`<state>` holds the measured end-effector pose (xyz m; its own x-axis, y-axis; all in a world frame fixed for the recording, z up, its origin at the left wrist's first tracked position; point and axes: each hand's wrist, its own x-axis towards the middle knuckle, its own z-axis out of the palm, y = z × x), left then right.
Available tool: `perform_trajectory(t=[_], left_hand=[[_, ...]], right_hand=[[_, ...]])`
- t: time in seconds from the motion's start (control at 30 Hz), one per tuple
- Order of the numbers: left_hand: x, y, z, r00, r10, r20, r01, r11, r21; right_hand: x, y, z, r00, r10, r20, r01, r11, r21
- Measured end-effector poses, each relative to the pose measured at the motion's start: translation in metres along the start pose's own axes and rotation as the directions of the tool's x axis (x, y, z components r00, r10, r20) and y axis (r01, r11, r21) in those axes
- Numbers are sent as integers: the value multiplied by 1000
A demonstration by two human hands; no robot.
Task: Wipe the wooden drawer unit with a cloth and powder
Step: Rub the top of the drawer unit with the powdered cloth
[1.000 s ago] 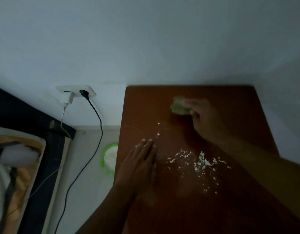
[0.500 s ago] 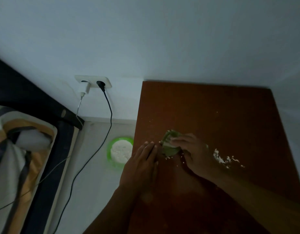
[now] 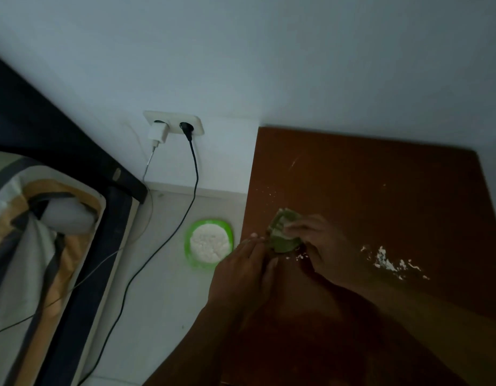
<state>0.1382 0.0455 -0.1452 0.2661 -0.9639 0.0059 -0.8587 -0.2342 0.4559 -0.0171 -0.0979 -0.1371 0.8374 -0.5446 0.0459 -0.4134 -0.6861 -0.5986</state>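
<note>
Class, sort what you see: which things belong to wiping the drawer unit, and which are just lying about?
Job: wooden drawer unit; green cloth in the right hand; left hand; loose powder; green bowl of powder.
Lying about: wall socket; white charger; black cable; bed.

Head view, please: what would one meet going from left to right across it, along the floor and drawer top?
Striped bedding → wall socket → green bowl of powder → left hand → green cloth → right hand → spilled powder.

The cloth [image 3: 283, 234] lies on the drawer unit [image 3: 380, 196]; the bowl [image 3: 188, 240] stands left of it.
</note>
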Motion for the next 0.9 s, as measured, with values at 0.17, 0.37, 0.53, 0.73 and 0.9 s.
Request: perform_trajectory(t=[0.17, 0.37, 0.53, 0.73, 0.9], left_hand=[[-13, -12, 3, 999, 51, -3, -51, 998, 25], [-26, -15, 9, 996, 73, 56, -74, 997, 18], [-33, -24, -2, 993, 88, 76, -92, 994, 55], [-34, -23, -6, 990, 91, 105, -100, 991, 88], [-23, -17, 4, 992, 68, 110, -77, 994, 80]], right_hand=[[115, 26, -34, 969, 53, -243, -73, 994, -75], [128, 25, 20, 987, 71, -143, -90, 987, -131], [36, -4, 28, 990, -139, -18, 137, 985, -105], [10, -7, -5, 984, -166, -66, 160, 983, -88], [124, 59, -56, 930, 130, -345, -190, 971, -147]])
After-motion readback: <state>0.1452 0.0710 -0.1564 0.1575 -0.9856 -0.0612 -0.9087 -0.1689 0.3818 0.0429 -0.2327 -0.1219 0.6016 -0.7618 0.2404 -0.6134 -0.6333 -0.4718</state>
